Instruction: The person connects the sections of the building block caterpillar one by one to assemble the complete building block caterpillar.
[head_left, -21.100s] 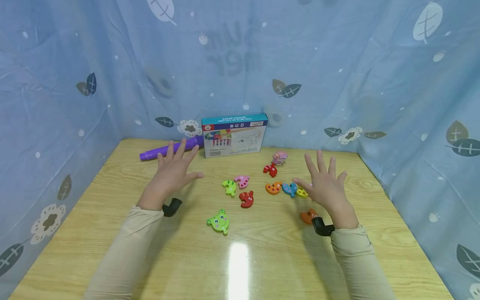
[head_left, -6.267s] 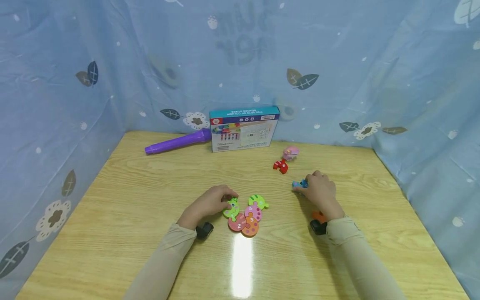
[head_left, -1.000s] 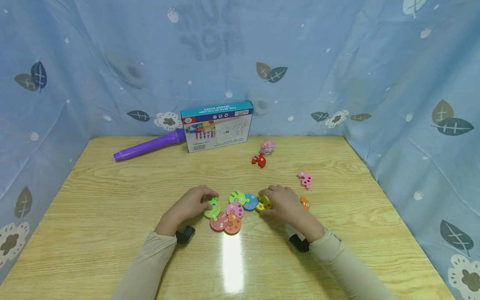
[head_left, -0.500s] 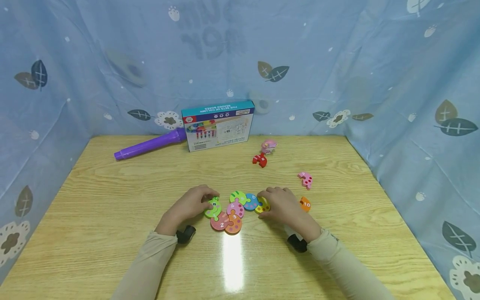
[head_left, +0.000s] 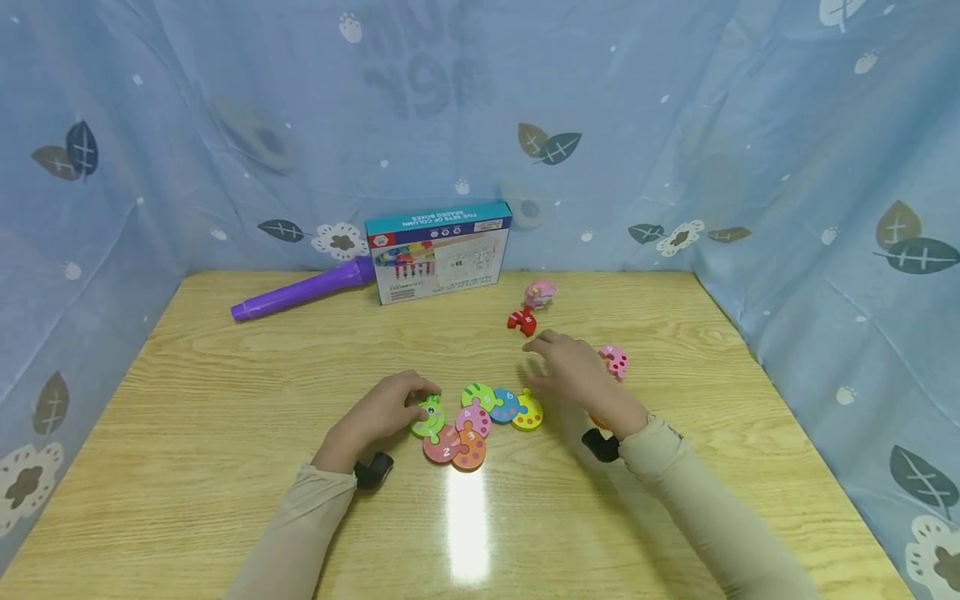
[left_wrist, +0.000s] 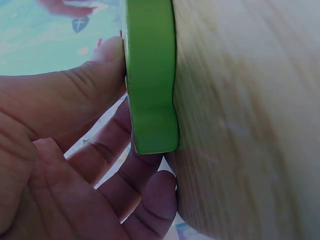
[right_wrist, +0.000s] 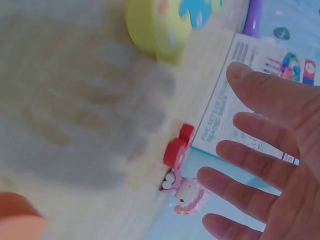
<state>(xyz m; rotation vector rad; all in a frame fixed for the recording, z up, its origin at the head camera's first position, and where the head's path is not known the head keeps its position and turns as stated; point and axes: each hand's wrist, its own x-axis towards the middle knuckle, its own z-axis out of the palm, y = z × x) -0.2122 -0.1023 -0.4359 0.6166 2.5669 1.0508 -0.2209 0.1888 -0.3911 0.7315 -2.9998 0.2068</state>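
My left hand (head_left: 381,412) holds the green caterpillar-head puzzle piece (head_left: 429,419) on the table, thumb on its face; its green edge fills the middle of the left wrist view. Linked to the head runs a curving chain: red piece 2 (head_left: 441,447), orange piece 3 (head_left: 469,450), pink piece 4 (head_left: 474,422), green piece 5 (head_left: 477,396), blue piece 6 (head_left: 505,407) and a yellow piece (head_left: 528,413) at the right end. Raised above the table, my right hand (head_left: 573,371) has spread fingers and nothing in them, between the yellow piece and red piece 8 (head_left: 522,322).
Pink piece 9 (head_left: 617,361) lies beyond my right wrist, which mostly covers an orange piece (head_left: 597,422). A small pink figure (head_left: 540,293) sits behind red piece 8. Against the curtain stand a box (head_left: 442,258) and a purple tube (head_left: 300,290).
My right hand has let go of the yellow piece, now joined to blue piece 6, and has lifted away toward the back. The left hand stays on the green head.
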